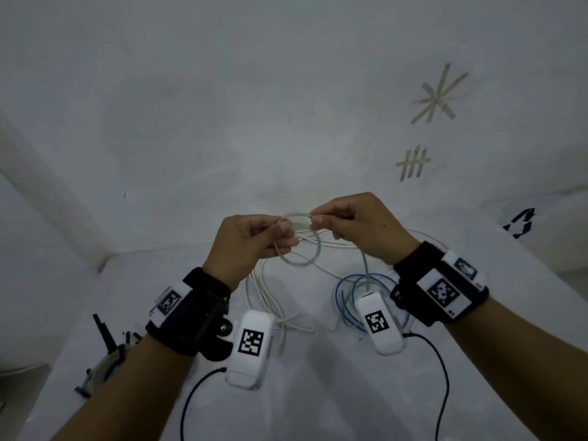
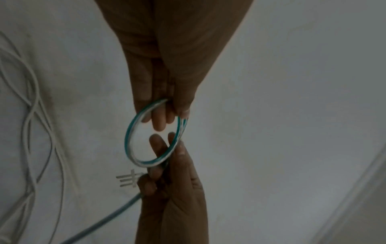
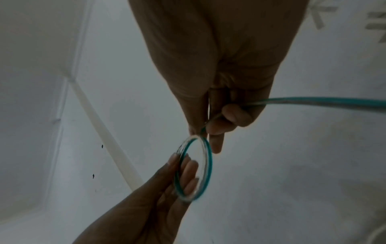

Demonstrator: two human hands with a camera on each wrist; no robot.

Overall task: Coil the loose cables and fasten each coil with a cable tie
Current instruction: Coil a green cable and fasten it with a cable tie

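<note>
While both hands hold it above the table [image 1: 318,361], a small loop of green-striped cable [image 1: 300,240] hangs between them.
At far left lies a tied bundle [image 1: 101,364]; the left hand [image 1: 245,246] pinches the loop's left side, white cables [image 1: 267,294] beneath, the right hand [image 1: 359,227] pinches its top, blue cable [image 1: 346,297] under that wrist.

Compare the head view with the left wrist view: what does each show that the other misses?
Only the head view shows the blue cable coiled on the table and the bundle with black cable ties at its left edge. Only the left wrist view shows the teal stripe on the held cable loop. Both show the left hand and right hand pinching that loop, and the loose white cables.
</note>
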